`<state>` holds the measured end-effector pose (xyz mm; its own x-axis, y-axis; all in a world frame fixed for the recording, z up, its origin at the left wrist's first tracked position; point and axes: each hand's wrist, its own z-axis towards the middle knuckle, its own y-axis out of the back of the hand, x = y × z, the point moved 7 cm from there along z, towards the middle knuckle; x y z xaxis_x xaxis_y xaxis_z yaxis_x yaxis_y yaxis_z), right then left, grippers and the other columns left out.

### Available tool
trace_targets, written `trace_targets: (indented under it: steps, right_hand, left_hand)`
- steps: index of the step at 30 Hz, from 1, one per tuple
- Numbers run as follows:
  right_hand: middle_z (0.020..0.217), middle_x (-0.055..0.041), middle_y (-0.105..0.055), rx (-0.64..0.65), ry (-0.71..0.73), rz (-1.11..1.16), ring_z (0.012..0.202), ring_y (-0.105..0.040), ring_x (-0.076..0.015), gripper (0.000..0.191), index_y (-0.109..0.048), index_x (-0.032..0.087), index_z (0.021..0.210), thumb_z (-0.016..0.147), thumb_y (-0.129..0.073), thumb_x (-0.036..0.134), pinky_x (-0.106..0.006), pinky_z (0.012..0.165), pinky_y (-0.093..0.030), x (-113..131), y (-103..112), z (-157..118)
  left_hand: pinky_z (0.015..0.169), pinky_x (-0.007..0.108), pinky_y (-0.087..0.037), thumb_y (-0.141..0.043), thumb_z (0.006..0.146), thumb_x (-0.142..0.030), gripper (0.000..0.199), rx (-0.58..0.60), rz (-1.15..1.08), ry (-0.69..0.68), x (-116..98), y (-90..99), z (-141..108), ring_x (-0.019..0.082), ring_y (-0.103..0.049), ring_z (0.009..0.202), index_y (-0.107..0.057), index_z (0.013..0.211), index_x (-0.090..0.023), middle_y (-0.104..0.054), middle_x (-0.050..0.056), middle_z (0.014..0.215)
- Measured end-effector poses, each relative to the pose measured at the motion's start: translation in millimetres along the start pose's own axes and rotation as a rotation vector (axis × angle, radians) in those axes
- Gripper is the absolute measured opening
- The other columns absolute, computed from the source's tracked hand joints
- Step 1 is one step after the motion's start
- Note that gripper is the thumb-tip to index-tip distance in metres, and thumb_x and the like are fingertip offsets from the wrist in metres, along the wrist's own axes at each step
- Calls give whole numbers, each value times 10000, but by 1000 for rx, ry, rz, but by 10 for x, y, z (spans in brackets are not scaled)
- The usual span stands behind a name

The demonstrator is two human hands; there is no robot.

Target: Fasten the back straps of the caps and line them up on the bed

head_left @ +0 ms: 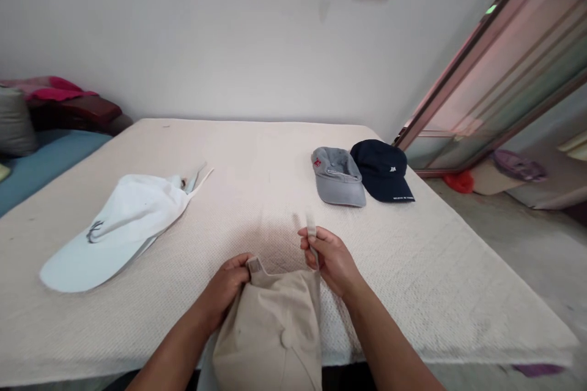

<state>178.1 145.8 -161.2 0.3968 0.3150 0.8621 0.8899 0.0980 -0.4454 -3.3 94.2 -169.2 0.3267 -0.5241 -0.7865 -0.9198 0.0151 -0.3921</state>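
Note:
A beige cotton baseball cap (270, 336) hangs at the bottom middle, crown toward me, with its back strap pulled up. My left hand (224, 287) pinches one end of the strap (255, 266). My right hand (331, 260) pinches the other strap end (312, 232), a narrow band rising above the fingers. Both hands are above a cream woven bedcover (257, 159). Lying on that cover are a white cap (123, 226) with a dark emblem to the left, and a grey cap (338, 178) touching a navy cap (380, 170) farther ahead.
A blue mattress (50, 156) lies behind the left side of the bed, with a grey cushion (14, 122) and red cloth (55, 88). To the right stands a leaning glass panel (495, 85) in a frame. A concrete floor (527, 256) lies beyond the bed's right edge.

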Motion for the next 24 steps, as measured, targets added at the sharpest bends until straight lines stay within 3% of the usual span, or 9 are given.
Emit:
trace_targets:
  steps: [5, 8, 12, 16, 19, 24]
  right_hand:
    - [550, 67, -453, 61, 6, 43, 363, -228, -22, 249, -585, 161, 941, 857, -529, 389, -193, 376, -149, 61, -89, -16]
    - [507, 81, -420, 133, -34, 21, 350, -206, -23, 219, -560, 166, 878, 851, -554, 383, -193, 367, -124, 27, -182, -36]
    - [591, 34, -520, 192, -120, 42, 395, -341, -31, 187, -525, 160, 755, 800, -617, 316, -184, 394, -208, -57, -220, -56]
    - [703, -11, -577, 143, -32, 96, 489, -441, -55, 113, -555, 149, 757, 780, -616, 241, -199, 467, -306, 26, -109, -27]
    - [625, 23, -519, 123, 2, 132, 426, -324, -26, 106, -566, 149, 770, 790, -608, 244, -187, 420, -224, 83, -56, -12]
    - [522, 66, -426, 168, -79, 71, 382, -219, -15, 201, -550, 162, 761, 798, -638, 338, -189, 391, -111, 4, -157, -41]
  left_hand:
    - [618, 245, -445, -625, 722, -194, 61, -39, -13, -41, -31, 19, -42, 169, -579, 660, -670, 732, -154, -633, 37, 701]
    - [665, 259, -451, -695, 699, -243, 119, -85, -67, 2, 31, 62, -41, 177, -589, 699, -672, 782, -160, -650, 38, 747]
    - [705, 290, -454, -655, 718, -247, 147, -28, -84, 6, 65, 60, -28, 192, -592, 720, -683, 824, -150, -657, 50, 768]
    - [662, 277, -440, -596, 692, -214, 169, -36, -43, 20, 63, 74, -37, 186, -581, 684, -681, 821, -145, -646, 36, 726]
    - [648, 277, -436, -607, 678, -235, 176, -32, -47, 10, 52, 55, -41, 179, -578, 661, -670, 817, -148, -646, 31, 722]
    - [643, 288, -446, -695, 628, -256, 238, -91, -86, 45, 126, 70, -22, 181, -599, 640, -661, 840, -153, -667, 43, 738]
